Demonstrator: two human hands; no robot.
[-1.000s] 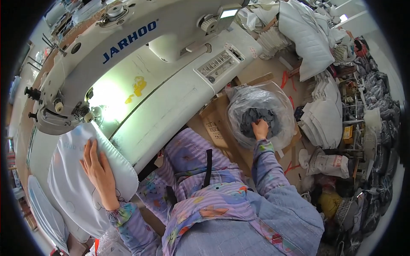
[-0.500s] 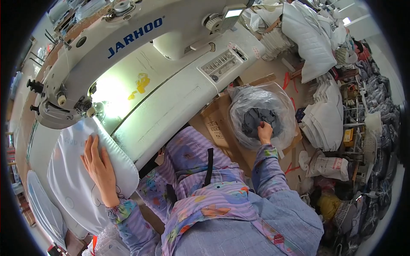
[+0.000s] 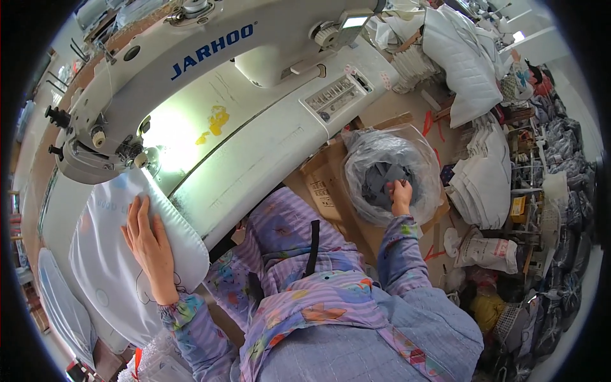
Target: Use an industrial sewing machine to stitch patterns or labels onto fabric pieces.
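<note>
My left hand [image 3: 150, 245] lies flat, fingers stretched out, on a white padded fabric piece [image 3: 114, 254] with a printed line drawing. The far corner of that fabric reaches under the needle area of a white sewing machine [image 3: 137, 121], whose lamp lights the bed brightly. To my right, a clear plastic bag [image 3: 359, 207] stands open, filled with small dark grey fabric pieces [image 3: 374, 181]. Inside its mouth my right hand [image 3: 400, 196] has its fingers pinched together on a grey fabric piece [image 3: 396, 172].
A cardboard box [image 3: 328, 184] surrounds the bag. Stacked white fabric pieces [image 3: 484, 172] and a quilted white piece [image 3: 461, 70] are at the right, beside racks of dark bagged goods [image 3: 569, 191]. Another pale fabric piece [image 3: 63, 305] lies at the far left.
My right hand has shifted slightly right and up within the bag, and a grey piece now shows at its fingertips. The left hand still rests on the white fabric.
</note>
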